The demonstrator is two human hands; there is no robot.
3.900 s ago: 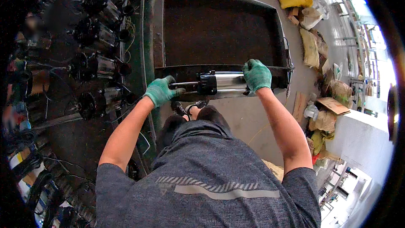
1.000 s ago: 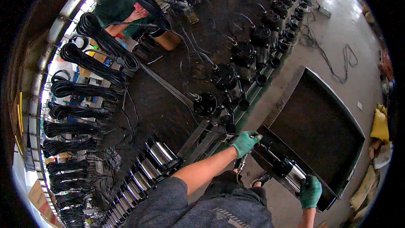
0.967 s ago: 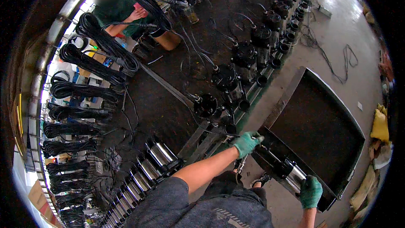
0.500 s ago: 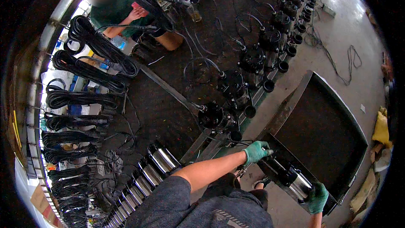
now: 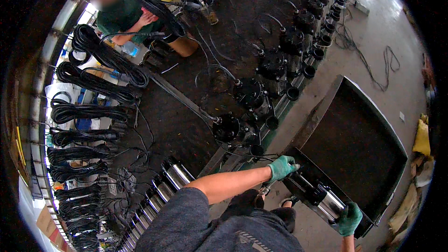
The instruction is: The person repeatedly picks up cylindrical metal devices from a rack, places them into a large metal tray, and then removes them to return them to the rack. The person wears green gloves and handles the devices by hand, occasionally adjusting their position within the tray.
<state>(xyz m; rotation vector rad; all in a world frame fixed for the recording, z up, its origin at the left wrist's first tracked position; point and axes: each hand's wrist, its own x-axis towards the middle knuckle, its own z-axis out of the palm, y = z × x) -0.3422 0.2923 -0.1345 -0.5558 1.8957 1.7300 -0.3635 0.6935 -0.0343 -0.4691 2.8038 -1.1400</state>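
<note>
A shiny silver motor cylinder [image 5: 332, 206] with a black end lies tilted in a narrow dark tray [image 5: 293, 152] in front of me. A thin metal rod [image 5: 304, 181] runs from its black end toward my left hand [image 5: 283, 168]. That hand, in a green glove, has its fingers closed near the rod's far end; what they pinch is hidden. My right hand [image 5: 350, 219], also green-gloved, wraps round the cylinder's near end. Left of my hands, several black pump units [image 5: 232, 129] stand in a row along the bench edge, with a thin black cable reaching toward my left hand.
A large dark metal tray [image 5: 355, 140] adjoins the narrow one. Several silver cylinders [image 5: 178, 175] line up by my left arm. Coiled black cables [image 5: 88, 112] hang along the left rack. Across the bench sits a person in a dark green shirt [image 5: 116, 21]. A loose cable [image 5: 373, 74] trails over the floor.
My view has shifted slightly, so the bench and pumps sit a little farther left. Both hands keep nearly the same place and grip. The other person's hands have moved slightly.
</note>
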